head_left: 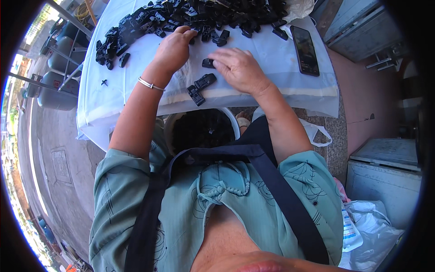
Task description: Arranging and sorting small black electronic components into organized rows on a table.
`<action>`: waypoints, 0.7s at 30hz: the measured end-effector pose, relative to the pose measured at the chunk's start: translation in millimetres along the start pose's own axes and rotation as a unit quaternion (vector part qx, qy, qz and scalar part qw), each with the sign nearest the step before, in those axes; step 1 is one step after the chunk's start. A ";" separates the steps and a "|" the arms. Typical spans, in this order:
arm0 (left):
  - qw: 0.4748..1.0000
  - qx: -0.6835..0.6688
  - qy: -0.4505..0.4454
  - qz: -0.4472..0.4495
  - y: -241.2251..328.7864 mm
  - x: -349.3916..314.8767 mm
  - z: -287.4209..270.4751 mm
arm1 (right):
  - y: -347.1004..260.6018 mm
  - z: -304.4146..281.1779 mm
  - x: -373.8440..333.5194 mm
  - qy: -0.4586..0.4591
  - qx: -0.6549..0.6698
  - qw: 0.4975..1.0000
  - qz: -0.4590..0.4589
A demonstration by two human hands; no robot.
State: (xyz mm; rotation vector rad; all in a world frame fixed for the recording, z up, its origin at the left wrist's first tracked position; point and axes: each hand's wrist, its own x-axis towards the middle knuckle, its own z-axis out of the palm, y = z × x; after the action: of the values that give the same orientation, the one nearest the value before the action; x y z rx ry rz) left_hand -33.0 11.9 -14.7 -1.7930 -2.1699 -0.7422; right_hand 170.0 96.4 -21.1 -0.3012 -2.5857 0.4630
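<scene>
A heap of small black plastic parts point(181, 16) covers the far side of the white-covered table point(136, 86). My left hand point(174, 49) is at the heap's near edge, fingers curled together over a black part mostly hidden beneath them. To its right and nearer me, my right hand point(239, 68) has its fingertips and thumb closed on another black plastic part point(208, 63), just above or on the cloth; its fingers are slightly blurred. Below that lie two black parts end to end, an upper one point(205, 81) and a lower one point(195, 95).
A phone point(305, 51) lies on the table's right. Under the near edge, a white bucket point(236, 129) holds dark contents. A loose part point(124, 60) and a tiny black scrap point(104, 82) are at left. Metal cabinets point(385, 158) and plastic bags point(371, 226) stand to the right.
</scene>
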 end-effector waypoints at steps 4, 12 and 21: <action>0.997 0.016 -0.066 0.035 12.7 9.8 -10.2 | 33.6 -1.7 23.7 0.133 -0.088 0.987 -0.004; 0.953 -0.249 -0.144 -0.096 15.3 -7.0 -5.6 | 22.9 -20.8 21.1 -0.021 -0.106 0.985 0.132; 0.973 -0.215 -0.078 -0.004 18.5 -18.8 -3.5 | 24.4 -7.7 13.3 0.100 0.022 0.995 0.003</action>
State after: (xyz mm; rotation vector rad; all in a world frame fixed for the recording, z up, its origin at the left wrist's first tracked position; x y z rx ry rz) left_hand -11.4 -3.6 -16.3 -2.1098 -2.2419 -1.1865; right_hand 165.5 124.7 -18.3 -0.3230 -2.3771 0.4675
